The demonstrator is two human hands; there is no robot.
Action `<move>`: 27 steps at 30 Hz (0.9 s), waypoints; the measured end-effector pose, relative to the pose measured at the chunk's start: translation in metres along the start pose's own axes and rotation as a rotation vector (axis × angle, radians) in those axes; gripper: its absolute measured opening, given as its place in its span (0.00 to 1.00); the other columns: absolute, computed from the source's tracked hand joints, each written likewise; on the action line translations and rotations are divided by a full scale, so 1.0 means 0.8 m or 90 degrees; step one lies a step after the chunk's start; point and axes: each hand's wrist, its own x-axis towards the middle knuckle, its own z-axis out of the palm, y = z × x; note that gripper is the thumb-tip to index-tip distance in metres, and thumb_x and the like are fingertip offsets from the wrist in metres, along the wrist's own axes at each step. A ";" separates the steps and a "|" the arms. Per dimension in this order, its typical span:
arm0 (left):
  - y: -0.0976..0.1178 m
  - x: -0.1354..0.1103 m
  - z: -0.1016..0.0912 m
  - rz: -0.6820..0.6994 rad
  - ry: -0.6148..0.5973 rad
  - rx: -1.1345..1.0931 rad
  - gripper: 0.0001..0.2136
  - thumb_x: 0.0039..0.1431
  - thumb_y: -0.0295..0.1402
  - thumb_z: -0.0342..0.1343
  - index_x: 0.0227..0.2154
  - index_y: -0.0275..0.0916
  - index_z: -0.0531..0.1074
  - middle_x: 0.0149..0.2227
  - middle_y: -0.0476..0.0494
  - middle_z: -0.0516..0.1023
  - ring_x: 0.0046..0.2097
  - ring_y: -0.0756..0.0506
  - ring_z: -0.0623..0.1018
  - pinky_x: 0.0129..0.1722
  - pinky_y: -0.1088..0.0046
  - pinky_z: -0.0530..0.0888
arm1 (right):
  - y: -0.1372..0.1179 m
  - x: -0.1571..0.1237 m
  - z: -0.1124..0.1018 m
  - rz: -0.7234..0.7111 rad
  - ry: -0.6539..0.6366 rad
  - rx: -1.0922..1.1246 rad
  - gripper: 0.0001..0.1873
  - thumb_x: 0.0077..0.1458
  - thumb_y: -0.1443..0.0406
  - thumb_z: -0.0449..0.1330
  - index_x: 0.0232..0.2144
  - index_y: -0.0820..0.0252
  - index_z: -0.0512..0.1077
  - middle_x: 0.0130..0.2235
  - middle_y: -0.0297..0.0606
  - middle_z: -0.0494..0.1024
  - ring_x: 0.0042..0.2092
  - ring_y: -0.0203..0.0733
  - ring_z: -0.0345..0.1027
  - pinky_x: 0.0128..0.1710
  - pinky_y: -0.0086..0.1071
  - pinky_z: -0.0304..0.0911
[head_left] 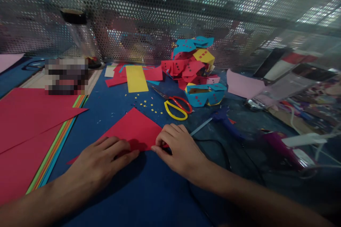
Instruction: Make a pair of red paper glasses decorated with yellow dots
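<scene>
A red paper sheet (133,127), its far corner pointing away from me, lies on the blue table, with a straight near edge as if folded. My left hand (102,158) rests over its left part, fingers curled on top and the thumb along the near edge. At the right end, my right hand (181,150) pinches the paper between thumb and bent fingers. Just beyond it lie scissors (177,108) with one yellow and one red handle. Small yellow paper bits (144,104) are scattered past the sheet's far corner.
Stacked coloured paper (34,124) is on the left. Behind are a yellow strip (136,78) and a heap of folded paper pieces (190,65) against the perforated metal panel (149,17). A blue glue gun (227,122), dark cable and purple tool (286,149) lie right.
</scene>
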 end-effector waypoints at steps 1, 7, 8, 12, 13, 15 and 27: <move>0.000 0.000 0.001 -0.003 -0.005 0.002 0.19 0.69 0.22 0.40 0.53 0.40 0.72 0.42 0.41 0.81 0.38 0.43 0.79 0.38 0.67 0.75 | 0.000 0.000 0.000 0.000 -0.001 0.000 0.09 0.61 0.62 0.66 0.31 0.59 0.71 0.35 0.33 0.73 0.39 0.41 0.64 0.41 0.37 0.50; 0.002 -0.001 0.002 -0.017 -0.037 -0.003 0.19 0.69 0.22 0.42 0.54 0.41 0.72 0.42 0.42 0.80 0.38 0.43 0.78 0.37 0.66 0.76 | 0.001 -0.001 0.001 -0.004 0.002 -0.002 0.09 0.61 0.62 0.65 0.31 0.58 0.71 0.36 0.34 0.73 0.39 0.41 0.64 0.41 0.37 0.50; 0.002 0.000 0.001 -0.017 -0.036 -0.003 0.19 0.68 0.22 0.42 0.54 0.41 0.72 0.42 0.42 0.80 0.38 0.43 0.78 0.37 0.66 0.76 | 0.001 -0.001 0.001 -0.005 0.003 -0.004 0.09 0.61 0.62 0.65 0.31 0.58 0.71 0.36 0.34 0.73 0.39 0.41 0.64 0.41 0.37 0.50; 0.002 -0.001 0.002 -0.017 -0.034 -0.003 0.20 0.67 0.21 0.43 0.54 0.41 0.72 0.42 0.41 0.79 0.39 0.43 0.77 0.37 0.65 0.76 | 0.000 -0.002 0.001 -0.009 0.003 -0.008 0.09 0.62 0.62 0.64 0.31 0.58 0.70 0.36 0.34 0.73 0.39 0.41 0.63 0.41 0.37 0.51; 0.002 -0.001 0.003 -0.020 -0.037 -0.002 0.20 0.67 0.21 0.43 0.54 0.41 0.72 0.42 0.41 0.79 0.39 0.42 0.77 0.37 0.65 0.76 | 0.000 -0.002 0.000 -0.009 0.001 -0.008 0.09 0.62 0.62 0.64 0.31 0.58 0.70 0.36 0.33 0.73 0.39 0.41 0.64 0.41 0.37 0.51; 0.003 -0.001 0.004 -0.027 -0.040 0.001 0.20 0.66 0.21 0.43 0.54 0.43 0.72 0.43 0.41 0.79 0.39 0.42 0.76 0.38 0.65 0.75 | 0.000 -0.001 0.000 -0.007 -0.001 -0.009 0.10 0.62 0.62 0.65 0.31 0.58 0.70 0.36 0.34 0.74 0.39 0.41 0.64 0.41 0.37 0.51; 0.002 0.000 0.006 -0.034 -0.060 -0.025 0.22 0.65 0.20 0.45 0.56 0.44 0.71 0.43 0.41 0.78 0.40 0.42 0.75 0.39 0.64 0.75 | 0.002 -0.002 -0.003 -0.002 -0.011 -0.012 0.10 0.62 0.61 0.65 0.31 0.58 0.71 0.35 0.34 0.74 0.39 0.42 0.64 0.41 0.37 0.51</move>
